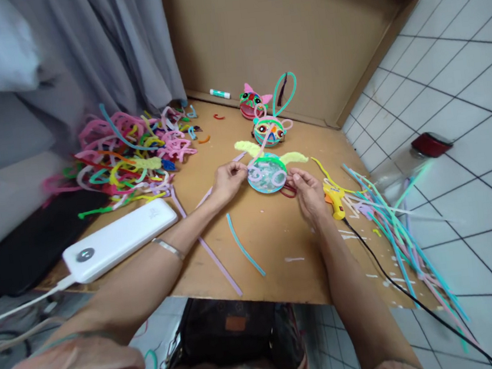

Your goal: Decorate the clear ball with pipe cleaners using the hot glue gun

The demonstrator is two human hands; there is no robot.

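Between my hands is a round animal-face craft point(268, 183), with a clear, shiny middle, a teal-green pipe-cleaner rim, two lilac coils and pale yellow ear shapes. My left hand point(231, 180) pinches at its left edge. From those fingertips a pale pink pipe cleaner point(263, 145) slants up to the right. On the opposite edge, the thumb and fingers of my right hand point(307, 192) are closed on the rim. A dark red loop point(289, 190) shows beside the right fingertips. Just behind stand two finished-looking animal faces, one with orange eyes point(269, 131), one with pink ears point(251, 103).
Tangled pipe cleaners point(131, 153) heap at the left, behind a white power bank point(121, 240). A yellow glue gun point(337, 201) and loose pipe-cleaner stems point(393, 233) lie right, its black cord crossing the table edge. A cardboard wall point(282, 38) backs the table; a glue stick point(220, 94) lies there.
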